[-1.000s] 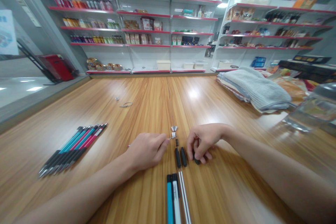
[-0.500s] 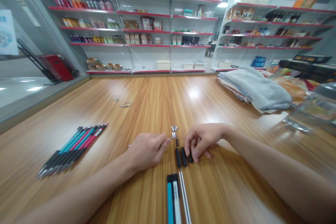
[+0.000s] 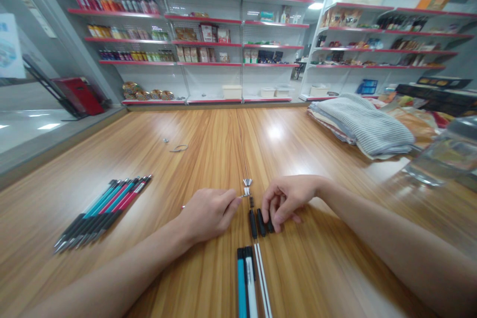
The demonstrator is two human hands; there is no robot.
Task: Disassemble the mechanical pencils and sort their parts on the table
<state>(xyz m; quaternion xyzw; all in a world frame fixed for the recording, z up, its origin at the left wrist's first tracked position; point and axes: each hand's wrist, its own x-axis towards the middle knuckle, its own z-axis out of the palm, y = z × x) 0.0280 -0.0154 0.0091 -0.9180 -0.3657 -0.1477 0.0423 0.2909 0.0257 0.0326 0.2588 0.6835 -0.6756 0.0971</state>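
My left hand [image 3: 212, 214] is closed in a pinch on a thin metal-tipped rod [image 3: 243, 196]. The rest of the rod is hidden in the fist. My right hand [image 3: 285, 201] rests on the table with curled fingers on a black pen grip [image 3: 270, 226], partly covered by the fingertips. Two more black pen grips [image 3: 253, 223] lie beside it, between the hands. Small silver cone tips [image 3: 248, 182] and little white and dark parts sit just beyond. Nearer me lie blue and white pen barrels [image 3: 242, 283] and two thin white refills [image 3: 263, 280].
A row of blue and red pens [image 3: 108, 211] lies at the left. A metal ring [image 3: 179, 148] and a small metal bit [image 3: 165, 140] are further back. Folded cloths [image 3: 363, 124] and a clear water container [image 3: 443, 154] stand right. Stocked shelves [image 3: 212, 64] rise behind the table.
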